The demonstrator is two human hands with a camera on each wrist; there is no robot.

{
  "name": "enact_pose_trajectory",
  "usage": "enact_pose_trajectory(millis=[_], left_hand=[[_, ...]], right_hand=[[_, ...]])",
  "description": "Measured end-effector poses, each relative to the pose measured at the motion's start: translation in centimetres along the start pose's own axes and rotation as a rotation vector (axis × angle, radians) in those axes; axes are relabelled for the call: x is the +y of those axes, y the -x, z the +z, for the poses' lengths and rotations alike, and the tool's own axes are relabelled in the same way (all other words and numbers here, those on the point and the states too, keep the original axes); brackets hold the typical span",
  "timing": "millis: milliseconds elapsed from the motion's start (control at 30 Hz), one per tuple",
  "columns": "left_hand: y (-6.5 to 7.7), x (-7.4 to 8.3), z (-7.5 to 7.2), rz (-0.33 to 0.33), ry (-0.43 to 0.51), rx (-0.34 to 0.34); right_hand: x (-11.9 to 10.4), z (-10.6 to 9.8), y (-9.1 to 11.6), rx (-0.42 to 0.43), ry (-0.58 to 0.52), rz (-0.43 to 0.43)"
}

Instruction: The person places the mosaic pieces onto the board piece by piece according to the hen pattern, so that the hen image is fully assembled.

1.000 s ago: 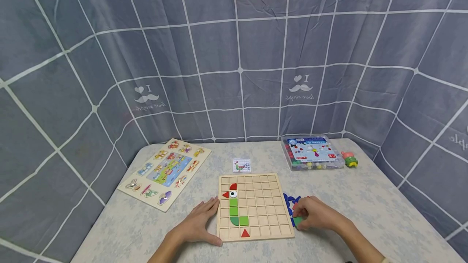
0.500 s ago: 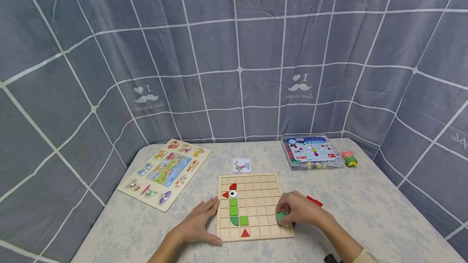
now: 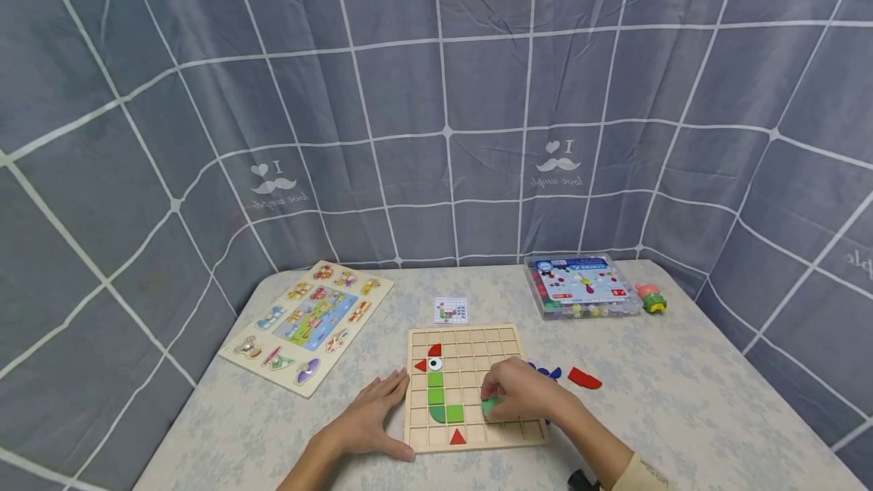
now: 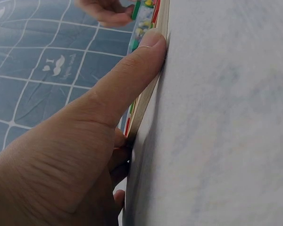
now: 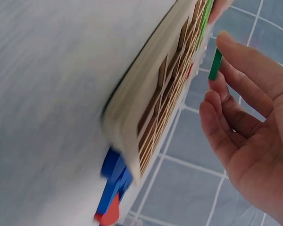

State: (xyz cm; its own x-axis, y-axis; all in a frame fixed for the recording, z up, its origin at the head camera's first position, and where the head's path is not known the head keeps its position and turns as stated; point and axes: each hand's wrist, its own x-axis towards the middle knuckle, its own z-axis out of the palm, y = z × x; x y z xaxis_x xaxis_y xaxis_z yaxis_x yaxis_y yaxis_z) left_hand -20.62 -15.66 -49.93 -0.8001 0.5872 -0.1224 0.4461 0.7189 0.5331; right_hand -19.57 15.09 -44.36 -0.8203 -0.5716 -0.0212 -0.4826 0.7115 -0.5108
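Head view: left hand (image 3: 364,417) at seven o'clock, fingers extended, thumb spread; right hand (image 3: 524,391) at five o'clock, thumb and fingers pinching.

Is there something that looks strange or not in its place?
Nothing looks spilled or damaged; on the grid board, placed pieces sit within squares. The lettering on the curtain reads backwards, perhaps because its reverse side faces out. The picture board lies slanted.
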Motion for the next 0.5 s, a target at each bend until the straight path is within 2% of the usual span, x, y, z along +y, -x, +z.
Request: enact_pose_trajectory(millis=[300, 500], left_hand=[[0.1, 0.1, 0.0, 0.004, 0.009, 0.001], [0.1, 0.1, 0.0, 0.002, 0.009, -0.002]], right_hand=[[-1.1, 1.2, -1.5, -0.048, 0.014, 0.001], [-1.2, 1.8, -2.1, -0.039, 0.052, 0.006]])
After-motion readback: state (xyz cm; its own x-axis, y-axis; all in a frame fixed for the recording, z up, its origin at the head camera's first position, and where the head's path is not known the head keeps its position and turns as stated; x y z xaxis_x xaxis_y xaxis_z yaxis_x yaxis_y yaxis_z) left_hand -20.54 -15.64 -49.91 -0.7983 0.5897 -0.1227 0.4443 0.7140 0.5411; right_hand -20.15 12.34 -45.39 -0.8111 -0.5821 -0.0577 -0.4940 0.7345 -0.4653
